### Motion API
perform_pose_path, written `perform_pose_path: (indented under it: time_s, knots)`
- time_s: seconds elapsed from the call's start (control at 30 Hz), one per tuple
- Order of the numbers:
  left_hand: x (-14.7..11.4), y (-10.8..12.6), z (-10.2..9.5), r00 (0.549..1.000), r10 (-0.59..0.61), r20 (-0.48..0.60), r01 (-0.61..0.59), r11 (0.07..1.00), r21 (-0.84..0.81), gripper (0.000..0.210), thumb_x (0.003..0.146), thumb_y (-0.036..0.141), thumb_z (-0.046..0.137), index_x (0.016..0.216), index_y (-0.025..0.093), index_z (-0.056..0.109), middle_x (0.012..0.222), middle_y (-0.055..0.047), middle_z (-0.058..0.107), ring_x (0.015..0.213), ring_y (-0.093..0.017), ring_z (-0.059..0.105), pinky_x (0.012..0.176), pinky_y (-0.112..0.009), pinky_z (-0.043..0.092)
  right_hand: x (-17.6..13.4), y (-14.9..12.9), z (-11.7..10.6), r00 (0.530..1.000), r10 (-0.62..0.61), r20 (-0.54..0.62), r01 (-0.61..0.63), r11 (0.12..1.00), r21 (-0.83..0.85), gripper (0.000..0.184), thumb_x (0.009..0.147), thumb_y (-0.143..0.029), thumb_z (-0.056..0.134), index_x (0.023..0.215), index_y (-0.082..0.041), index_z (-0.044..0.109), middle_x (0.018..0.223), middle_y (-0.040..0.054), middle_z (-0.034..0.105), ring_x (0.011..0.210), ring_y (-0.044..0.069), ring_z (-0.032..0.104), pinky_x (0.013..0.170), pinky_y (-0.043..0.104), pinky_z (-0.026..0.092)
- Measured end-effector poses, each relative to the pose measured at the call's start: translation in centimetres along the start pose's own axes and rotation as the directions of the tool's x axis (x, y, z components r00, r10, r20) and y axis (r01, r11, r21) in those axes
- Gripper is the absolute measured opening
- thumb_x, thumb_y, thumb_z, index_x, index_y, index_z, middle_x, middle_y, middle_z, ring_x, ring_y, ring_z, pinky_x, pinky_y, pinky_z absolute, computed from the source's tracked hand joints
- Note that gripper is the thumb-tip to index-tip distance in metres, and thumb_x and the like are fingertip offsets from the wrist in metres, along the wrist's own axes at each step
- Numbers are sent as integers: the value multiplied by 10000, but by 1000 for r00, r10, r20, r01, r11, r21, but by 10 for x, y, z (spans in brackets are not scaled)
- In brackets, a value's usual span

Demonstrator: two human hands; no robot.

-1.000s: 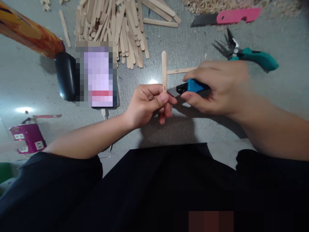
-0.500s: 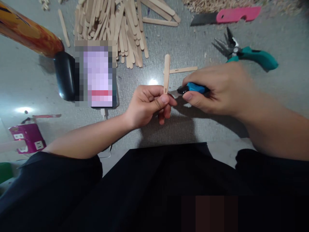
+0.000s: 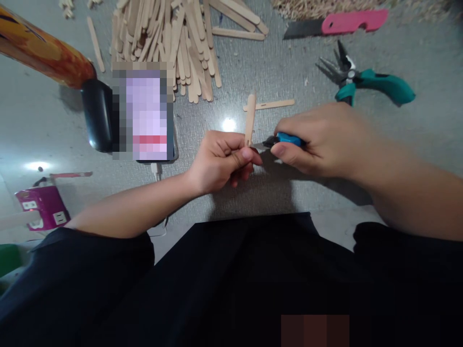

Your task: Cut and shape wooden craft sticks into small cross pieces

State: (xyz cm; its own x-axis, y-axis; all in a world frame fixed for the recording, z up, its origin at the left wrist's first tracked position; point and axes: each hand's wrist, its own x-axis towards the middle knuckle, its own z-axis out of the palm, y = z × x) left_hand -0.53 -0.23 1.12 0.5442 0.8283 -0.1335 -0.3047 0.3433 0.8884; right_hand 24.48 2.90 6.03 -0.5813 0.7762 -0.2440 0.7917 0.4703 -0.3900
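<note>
My left hand pinches the lower end of a wooden popsicle stick, which stands up from the fingers and has a small slot near the thumb. In my right hand is a blue utility knife, its fingers wrapped round the handle. The blade points left, its tip close to the slotted end of the stick; whether it touches I cannot tell. Just behind, a second popsicle stick with a slot lies flat on the table.
A heap of popsicle sticks lies at the back. Teal pliers and a pink-handled cutter rest at the back right, near wood shavings. To the left are a phone, an orange and black object and a purple power socket.
The held stick has moved slightly down and tilts more toward me. My right hand has shifted a little left and down with the knife, the blade still beside the stick.
</note>
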Motion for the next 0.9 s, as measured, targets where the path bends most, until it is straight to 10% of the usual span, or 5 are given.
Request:
perform_pose_path:
  time_s: [0.9]
  knots:
    - [2,-1,1,998,-34,60,36,999,-27,446,960,555,964,850,150,813,612,-10,752,390,-63,574,370,-147,405,0,-12,4,998,-1,-58,-11,979,-204,1061,1069,-901,-16,1327,-262,790,1173,195,811,1006,373,698,798,488,375]
